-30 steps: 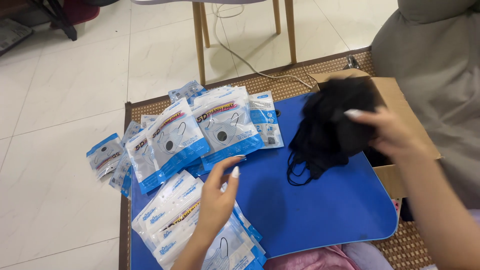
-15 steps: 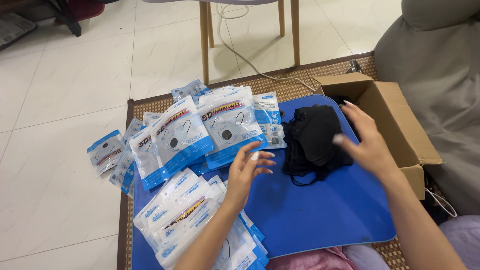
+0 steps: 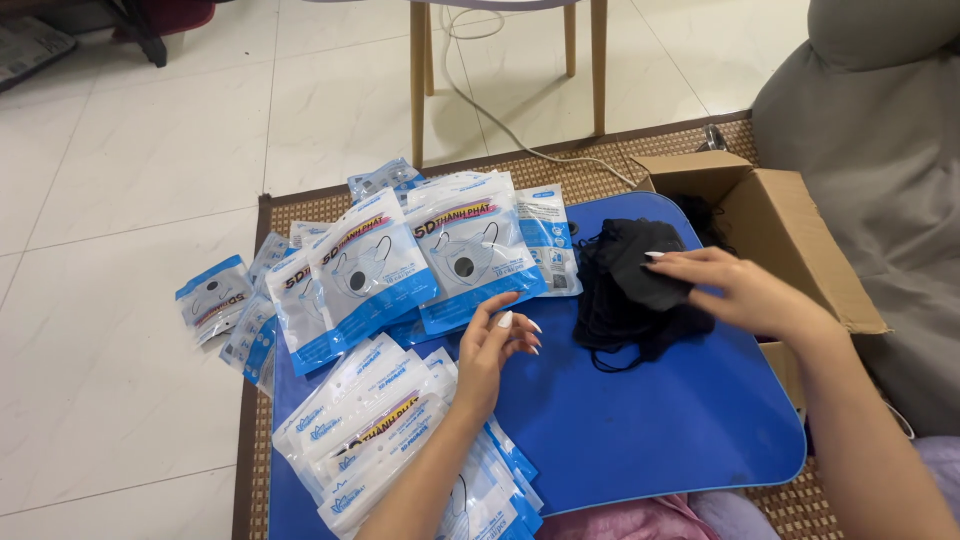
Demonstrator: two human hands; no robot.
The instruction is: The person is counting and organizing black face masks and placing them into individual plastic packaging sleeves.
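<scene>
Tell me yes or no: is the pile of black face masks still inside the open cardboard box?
No: the pile of black face masks lies on the blue tray table under the right hand, beside the open cardboard box.

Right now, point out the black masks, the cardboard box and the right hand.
black masks (image 3: 625,300), head view, on the left part of the pile.
cardboard box (image 3: 815,265), head view, on the near flap.
right hand (image 3: 745,292), head view, on the back of the hand.

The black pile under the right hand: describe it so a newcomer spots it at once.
On the blue tray table, near its far right edge beside the open cardboard box, lies a stack of black masks. The right hand rests on it. It is unwrapped, unlike the packets.
</scene>
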